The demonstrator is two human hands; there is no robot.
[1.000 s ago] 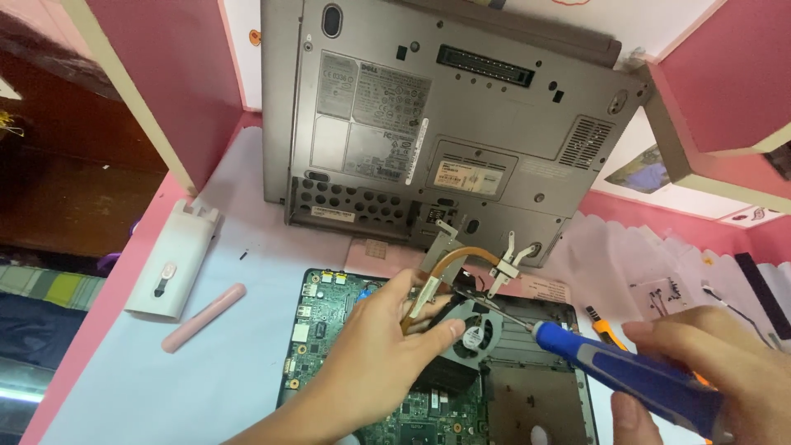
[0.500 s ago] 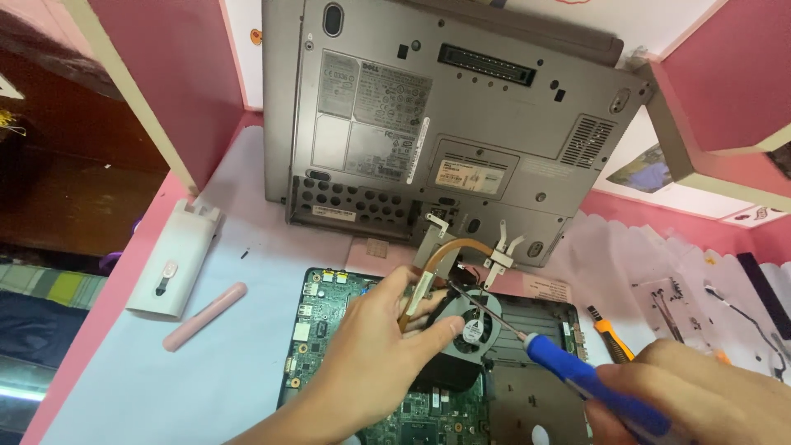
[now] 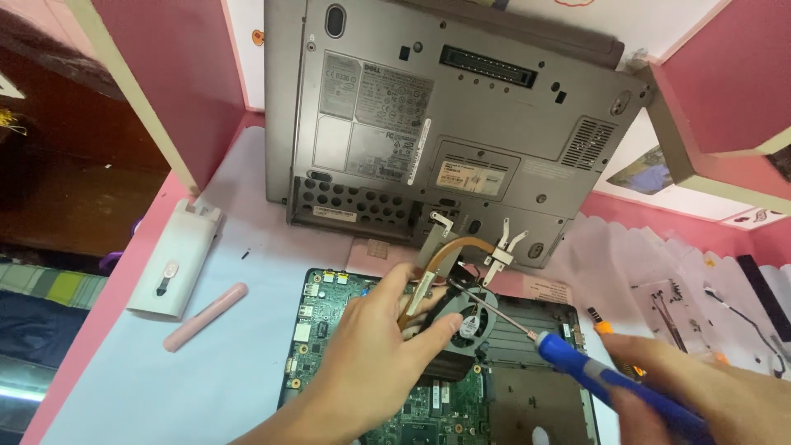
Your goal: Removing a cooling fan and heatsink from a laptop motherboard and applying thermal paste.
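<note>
**A:** What have you got on the feed?

**B:** I'm looking straight down at an opened laptop. My left hand [image 3: 375, 363] is curled over the cooling assembly, thumb and fingers pinched on the black fan [image 3: 463, 323] and the metal plate beside it. So that hand is closed on the fan unit, not flat.

**A:** And the other one?

**B:** My right hand [image 3: 717, 400] is wrapped tight round the blue handle of a screwdriver [image 3: 577, 371], low at the right edge. Its thin shaft runs up and left, tip touching down at the fan housing, near where the copper heat pipe [image 3: 461, 245] curves away.

**A:** Where does the assembly sit?

**B:** On the green motherboard [image 3: 317, 342], at the top of the open chassis, just below the grey base cover [image 3: 437, 124] propped upright behind it.

**A:** Any advice for the tip?

**B:** I'd say keep the shaft square to the screw head, since it's coming in at quite a slant. Press down firmly and turn slowly, so it doesn't slip onto the board. The left hand should steady the fan without bending that pipe.

**A:** Anything loose nearby?

**B:** A pink pen-shaped stick [image 3: 206, 316] and a white case [image 3: 175, 262] lie well off to the left, small parts on the paper at right.
</note>
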